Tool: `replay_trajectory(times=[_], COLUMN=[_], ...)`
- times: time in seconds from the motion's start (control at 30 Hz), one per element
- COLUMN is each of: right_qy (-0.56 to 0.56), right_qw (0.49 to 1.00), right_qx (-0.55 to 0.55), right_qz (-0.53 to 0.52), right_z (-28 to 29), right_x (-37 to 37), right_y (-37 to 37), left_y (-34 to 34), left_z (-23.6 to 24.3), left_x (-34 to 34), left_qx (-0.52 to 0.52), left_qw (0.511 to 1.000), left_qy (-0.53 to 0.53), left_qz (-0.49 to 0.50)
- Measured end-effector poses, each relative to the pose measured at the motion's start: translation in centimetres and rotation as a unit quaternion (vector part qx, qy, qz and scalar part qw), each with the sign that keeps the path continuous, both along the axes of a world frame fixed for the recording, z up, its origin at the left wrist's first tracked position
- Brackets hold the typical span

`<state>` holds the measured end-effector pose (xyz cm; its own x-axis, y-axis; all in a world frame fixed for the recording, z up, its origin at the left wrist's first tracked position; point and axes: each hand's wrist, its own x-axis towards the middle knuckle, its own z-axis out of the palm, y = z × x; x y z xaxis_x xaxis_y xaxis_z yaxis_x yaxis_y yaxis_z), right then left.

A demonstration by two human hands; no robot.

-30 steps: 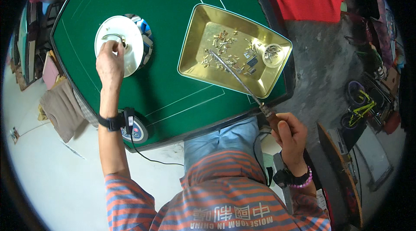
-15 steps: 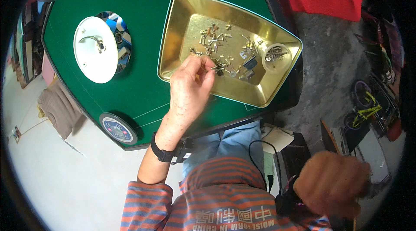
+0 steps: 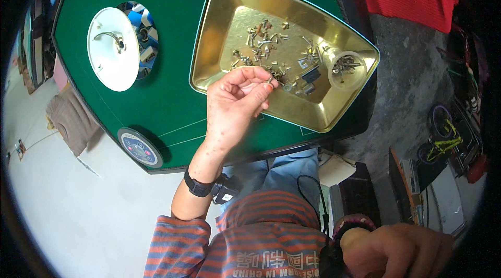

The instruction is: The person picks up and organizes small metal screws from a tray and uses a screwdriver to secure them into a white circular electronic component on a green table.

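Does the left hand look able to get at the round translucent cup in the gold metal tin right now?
Probably yes: the left hand is over the gold metal tin, and only low loose metal hardware seems to lie between it and the round translucent cup, whose top looks open.

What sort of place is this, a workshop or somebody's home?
Probably a home room used for repairs, though I can't be sure: there's a green felt-topped game table, a gold-coloured tin of loose screws on it, and a yellow-framed bicycle off to the right.
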<state>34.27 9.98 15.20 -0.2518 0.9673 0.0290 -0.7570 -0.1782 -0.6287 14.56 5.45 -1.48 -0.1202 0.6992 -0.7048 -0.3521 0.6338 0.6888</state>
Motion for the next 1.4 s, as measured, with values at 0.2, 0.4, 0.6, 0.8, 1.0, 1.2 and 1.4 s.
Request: replay_trajectory(times=[0.2,0.4,0.6,0.8,1.0,1.2,1.4], right_qy=[0.008,0.022,0.022,-0.024,-0.031,-0.046,-0.043], right_qw=[0.999,0.999,0.999,0.999,0.999,0.999,0.997], right_qx=[-0.004,-0.034,-0.001,-0.035,-0.014,-0.012,-0.002], right_qz=[0.048,0.005,0.046,0.021,0.028,0.003,0.059], right_z=[0.1,-0.2,-0.9,-0.8,-2.2,-2.3,-3.4], right_x=[-0.4,-1.7,-2.0,-2.2,-1.4,-0.7,0.7], right_y=[-0.2,-0.3,0.3,-0.2,-0.7,-0.9,-1.1], left_y=[-0.2,-0.4,-0.6,-1.4,-1.1,-0.4,0.3], left_z=[0.6,0.6,0.5,-0.6,-1.5,-1.9,-2.2], left_x=[-0.8,-1.4,-2.0,-1.7,-1.2,-0.8,-0.3], left_qx=[-0.004,0.003,0.006,0.014,0.071,0.096,0.098], left_qw=[0.998,0.999,1.0,0.989,0.93,0.906,0.896], left_qy=[-0.051,-0.032,0.021,0.136,0.32,0.363,0.382], left_qz=[0.026,0.019,-0.01,-0.048,-0.165,-0.198,-0.205])
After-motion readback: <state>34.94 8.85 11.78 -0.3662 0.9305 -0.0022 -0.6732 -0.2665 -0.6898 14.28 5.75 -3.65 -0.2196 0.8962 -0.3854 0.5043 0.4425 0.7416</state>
